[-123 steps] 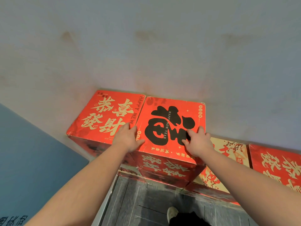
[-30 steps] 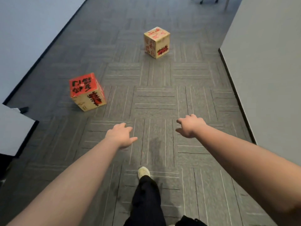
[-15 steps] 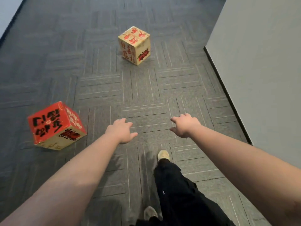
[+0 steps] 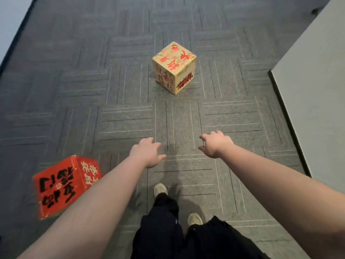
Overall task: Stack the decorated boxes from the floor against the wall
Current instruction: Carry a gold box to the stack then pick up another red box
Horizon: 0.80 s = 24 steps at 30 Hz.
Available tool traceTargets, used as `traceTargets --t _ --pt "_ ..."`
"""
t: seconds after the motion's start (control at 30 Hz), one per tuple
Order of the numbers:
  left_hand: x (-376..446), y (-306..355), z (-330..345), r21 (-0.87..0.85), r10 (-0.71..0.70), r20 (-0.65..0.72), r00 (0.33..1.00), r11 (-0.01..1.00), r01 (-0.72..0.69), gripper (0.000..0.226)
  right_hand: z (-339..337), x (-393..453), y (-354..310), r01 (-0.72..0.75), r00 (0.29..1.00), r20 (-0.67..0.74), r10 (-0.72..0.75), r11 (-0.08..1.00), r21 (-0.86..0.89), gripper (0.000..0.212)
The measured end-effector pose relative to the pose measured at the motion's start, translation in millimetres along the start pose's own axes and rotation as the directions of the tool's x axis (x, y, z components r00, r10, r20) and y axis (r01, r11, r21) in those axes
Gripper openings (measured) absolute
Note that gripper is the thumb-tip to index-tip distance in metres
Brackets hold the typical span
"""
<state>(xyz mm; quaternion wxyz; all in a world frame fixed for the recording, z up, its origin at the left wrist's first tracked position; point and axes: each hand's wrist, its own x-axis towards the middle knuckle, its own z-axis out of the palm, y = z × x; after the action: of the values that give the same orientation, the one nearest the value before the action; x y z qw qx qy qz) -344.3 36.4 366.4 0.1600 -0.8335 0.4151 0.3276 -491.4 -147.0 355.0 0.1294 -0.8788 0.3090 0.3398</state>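
Both my hands, left point(image 4: 147, 154) and right point(image 4: 216, 145), hang spread and empty; I might clip the red box point(image 4: 63, 186) walking to the tan box point(image 4: 174, 67).

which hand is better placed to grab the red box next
Left. The red box lies on the floor just outside the left arm, near the open left hand; the right hand is across the body, farther off.

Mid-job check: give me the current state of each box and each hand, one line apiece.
Cream box: on the carpet ahead, resting flat, turned corner-on, untouched.
Red box: on the carpet at the person's left, partly behind the left forearm, untouched.
Left hand: empty, fingers relaxed, stretched forward.
Right hand: empty, fingers loosely curled, stretched forward.
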Motion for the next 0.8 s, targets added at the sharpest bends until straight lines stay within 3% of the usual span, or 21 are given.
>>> traceTargets --t 0.37,0.8 --pt "256 -91 -182 0.06 0.141 -0.021 0.99 0.988 -0.139 0.063 -161 218 -25 -0.133 0.991 0.039 0.129 0.982 0.132 0.055" --pt "521 -92 -336 0.098 0.141 0.072 0.987 0.984 -0.147 0.067 -297 482 30 -0.201 0.973 0.167 0.156 0.933 0.299 0.058"
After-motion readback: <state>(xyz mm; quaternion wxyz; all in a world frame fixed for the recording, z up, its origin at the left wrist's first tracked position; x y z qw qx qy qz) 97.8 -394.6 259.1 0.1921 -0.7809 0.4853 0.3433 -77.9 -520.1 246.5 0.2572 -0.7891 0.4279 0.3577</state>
